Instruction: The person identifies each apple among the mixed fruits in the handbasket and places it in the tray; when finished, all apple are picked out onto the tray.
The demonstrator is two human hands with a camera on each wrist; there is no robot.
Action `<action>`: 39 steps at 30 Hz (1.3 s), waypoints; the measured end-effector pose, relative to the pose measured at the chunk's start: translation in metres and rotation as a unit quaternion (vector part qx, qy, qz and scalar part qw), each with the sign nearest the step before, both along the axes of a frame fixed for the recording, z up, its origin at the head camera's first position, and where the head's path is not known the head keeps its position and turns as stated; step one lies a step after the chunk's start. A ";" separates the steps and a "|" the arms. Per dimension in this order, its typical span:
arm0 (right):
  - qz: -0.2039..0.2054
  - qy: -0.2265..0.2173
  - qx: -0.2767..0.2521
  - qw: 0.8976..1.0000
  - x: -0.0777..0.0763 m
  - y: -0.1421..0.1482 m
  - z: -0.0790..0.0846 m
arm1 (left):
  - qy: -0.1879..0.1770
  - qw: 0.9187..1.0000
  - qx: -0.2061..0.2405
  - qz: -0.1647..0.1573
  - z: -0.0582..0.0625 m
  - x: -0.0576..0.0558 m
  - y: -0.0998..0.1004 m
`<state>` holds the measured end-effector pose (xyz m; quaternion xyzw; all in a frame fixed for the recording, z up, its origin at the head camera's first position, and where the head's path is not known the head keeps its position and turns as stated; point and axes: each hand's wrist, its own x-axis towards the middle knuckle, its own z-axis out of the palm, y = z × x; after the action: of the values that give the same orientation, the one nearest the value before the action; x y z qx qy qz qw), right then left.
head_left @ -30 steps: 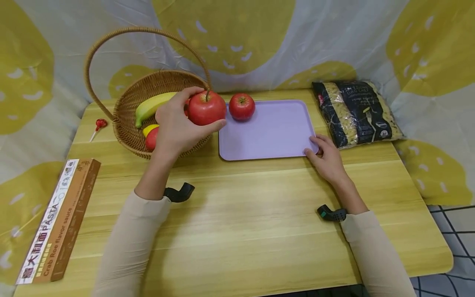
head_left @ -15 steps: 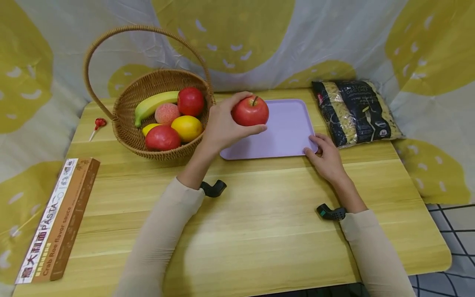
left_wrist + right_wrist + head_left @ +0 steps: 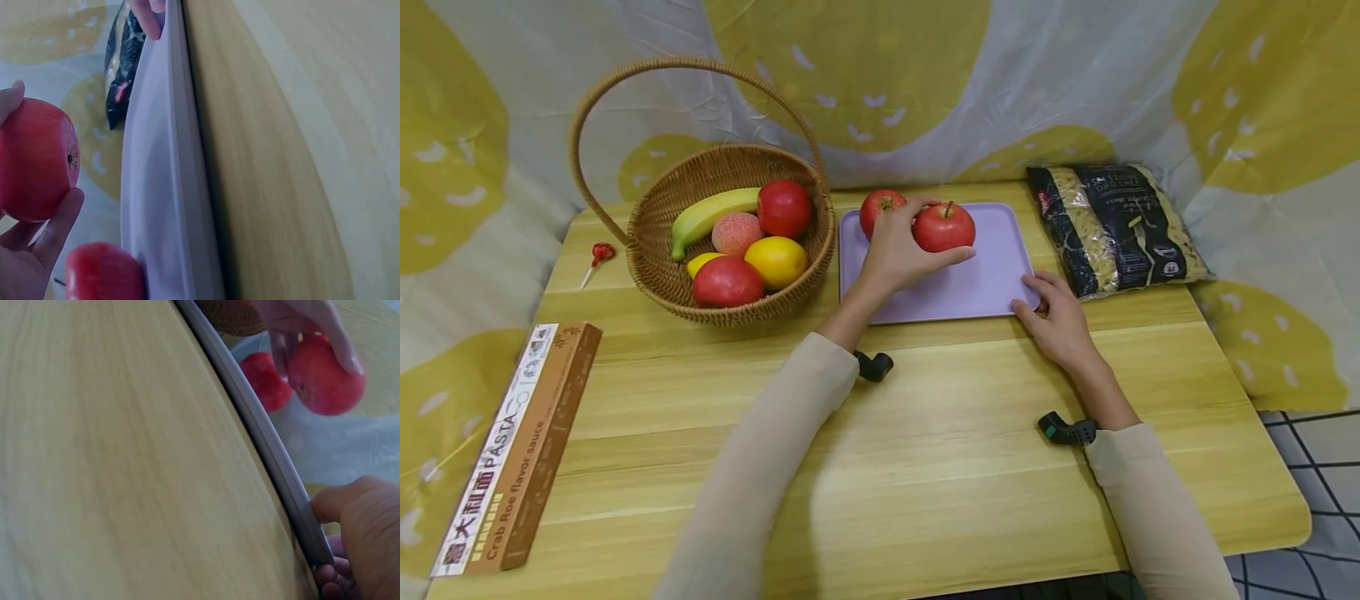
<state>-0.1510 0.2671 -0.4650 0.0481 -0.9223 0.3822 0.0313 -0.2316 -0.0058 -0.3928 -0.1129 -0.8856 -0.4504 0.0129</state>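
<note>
My left hand (image 3: pixel 901 248) grips a red apple (image 3: pixel 945 227) between thumb and fingers, above the lilac tray (image 3: pixel 992 283). In both wrist views this held apple (image 3: pixel 37 159) hangs apart from the tray's surface. A second red apple (image 3: pixel 880 208) sits at the tray's back left corner, partly hidden behind the left hand in the head view. My right hand (image 3: pixel 1060 325) pinches the tray's front right corner, thumb on top and fingers underneath, as the right wrist view shows.
Left of the tray stands a wicker basket (image 3: pixel 651 283) holding a banana, a peach, lemons and other red fruit. A bag of pasta (image 3: pixel 1120 229) lies right of the tray. A long pasta box (image 3: pixel 520 450) and a red lollipop (image 3: pixel 601 252) lie at the left.
My left hand has carried the apple rightward from over the basket to over the tray and a little lower. The right hand stays at the tray corner.
</note>
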 end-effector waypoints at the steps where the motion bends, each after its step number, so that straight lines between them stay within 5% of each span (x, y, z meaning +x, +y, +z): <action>1: 0.000 -0.001 0.001 1.000 0.000 0.000 0.000 | -0.002 1.000 -0.003 -0.004 -0.001 -0.002 0.003; 26: 0.003 0.003 -0.007 1.000 -0.001 -0.001 0.001 | -0.084 0.996 0.015 0.032 -0.037 -0.038 0.046; 39: 0.003 -0.006 -0.009 1.000 0.000 -0.001 0.002 | -0.057 0.996 0.025 0.064 -0.046 -0.041 0.054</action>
<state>-0.1511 0.2658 -0.4626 0.0483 -0.9189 0.3906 0.0256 -0.2726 0.0480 -0.4390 -0.0300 -0.8786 -0.4765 -0.0061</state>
